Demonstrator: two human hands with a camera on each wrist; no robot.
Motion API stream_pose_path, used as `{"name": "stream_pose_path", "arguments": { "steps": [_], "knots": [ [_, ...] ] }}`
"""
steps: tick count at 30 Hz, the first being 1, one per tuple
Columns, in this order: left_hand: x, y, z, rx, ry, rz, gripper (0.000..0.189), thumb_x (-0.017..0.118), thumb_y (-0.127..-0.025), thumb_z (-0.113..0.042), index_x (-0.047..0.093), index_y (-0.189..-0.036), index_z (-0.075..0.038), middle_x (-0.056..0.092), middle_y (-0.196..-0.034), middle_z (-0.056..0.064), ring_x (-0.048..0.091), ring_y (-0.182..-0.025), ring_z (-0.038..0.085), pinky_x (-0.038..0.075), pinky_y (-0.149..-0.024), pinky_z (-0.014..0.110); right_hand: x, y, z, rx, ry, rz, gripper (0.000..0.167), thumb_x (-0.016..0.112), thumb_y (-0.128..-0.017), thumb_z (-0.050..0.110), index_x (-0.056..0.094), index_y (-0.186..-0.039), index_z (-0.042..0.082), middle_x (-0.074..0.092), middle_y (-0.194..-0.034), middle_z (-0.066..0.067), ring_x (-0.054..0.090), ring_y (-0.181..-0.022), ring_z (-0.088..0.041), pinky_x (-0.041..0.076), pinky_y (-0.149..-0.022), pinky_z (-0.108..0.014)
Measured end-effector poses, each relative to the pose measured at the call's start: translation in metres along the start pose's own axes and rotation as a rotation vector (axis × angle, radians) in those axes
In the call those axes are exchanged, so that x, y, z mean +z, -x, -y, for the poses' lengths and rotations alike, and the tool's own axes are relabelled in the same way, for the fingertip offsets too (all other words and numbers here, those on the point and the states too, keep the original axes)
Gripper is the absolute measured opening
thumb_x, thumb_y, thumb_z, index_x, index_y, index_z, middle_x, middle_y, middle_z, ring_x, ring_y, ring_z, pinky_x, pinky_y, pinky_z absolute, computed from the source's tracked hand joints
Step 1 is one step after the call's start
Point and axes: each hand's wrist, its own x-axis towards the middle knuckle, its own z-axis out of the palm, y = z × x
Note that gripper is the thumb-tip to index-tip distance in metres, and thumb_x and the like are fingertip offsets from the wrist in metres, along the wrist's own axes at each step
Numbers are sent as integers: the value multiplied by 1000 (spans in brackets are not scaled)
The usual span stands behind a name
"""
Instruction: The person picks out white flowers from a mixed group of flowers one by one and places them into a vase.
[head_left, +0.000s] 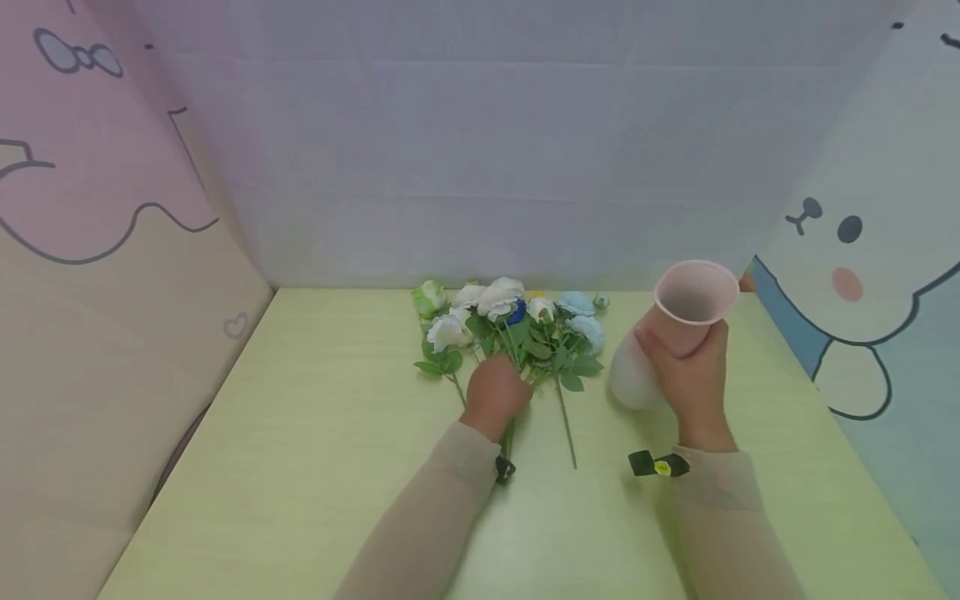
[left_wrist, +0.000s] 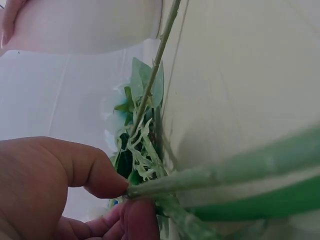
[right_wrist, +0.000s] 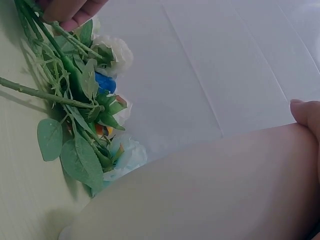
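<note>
My left hand (head_left: 497,395) is over the stems of a bunch of artificial flowers. In the left wrist view its thumb and fingers pinch a green flower stem (left_wrist: 200,179); which bloom this stem bears I cannot tell. White flowers (head_left: 501,298), pale blue flowers (head_left: 588,332) and a dark blue one (head_left: 517,312) lie among green leaves beyond that hand. To the right, my right hand (head_left: 693,379) grips a pink and white vase (head_left: 636,377) round its neck. The vase is tilted, its wide mouth facing up and toward me. Its inside is in shadow.
The pale yellow-green table (head_left: 315,467) lies under everything. One loose stem (head_left: 566,425) points toward me between the hands. Behind the flowers rises a light grey cloth wall (head_left: 525,150), with cartoon-printed panels (head_left: 847,283) at both sides.
</note>
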Motion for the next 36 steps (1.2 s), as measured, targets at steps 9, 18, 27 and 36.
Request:
{"name": "stream_pose_path", "arguments": {
  "steps": [9, 18, 27, 36],
  "knots": [
    [-6, 3, 2, -42, 201, 70, 38, 76, -83, -16, 44, -63, -15, 41, -59, -2, 42, -50, 17, 38, -47, 32, -1, 3, 2, 16, 19, -4, 88, 88, -81, 22, 35, -151, 21, 49, -143, -1, 48, -122, -15, 37, -111, -40],
    [-17, 6, 8, -113, 585, 215, 23, 69, -88, -8, 60, -108, -2, 64, -83, 9, 58, -61, 19, 48, -57, 32, -2, 1, 3, -10, 14, -4, 88, 88, -81, 20, 35, -151, 21, 50, -142, 0, 48, -122, -15, 37, -109, -39],
    [-21, 7, 7, -129, 842, 279, 40, 64, -96, -4, 55, -135, 3, 61, -115, 14, 67, -79, 22, 58, -73, 33, -4, 3, 5, 5, 28, 2, 89, 88, -81, 20, 34, -152, 22, 49, -143, -1, 47, -123, -15, 37, -111, -42],
    [-25, 6, 7, 16, 938, 292, 39, 62, -97, 0, 53, -133, 7, 61, -126, 22, 69, -89, 29, 61, -82, 39, -1, 2, 4, 6, 4, 19, 89, 88, -81, 19, 34, -151, 22, 50, -141, 1, 48, -121, -15, 38, -108, -41]
  ]
}}
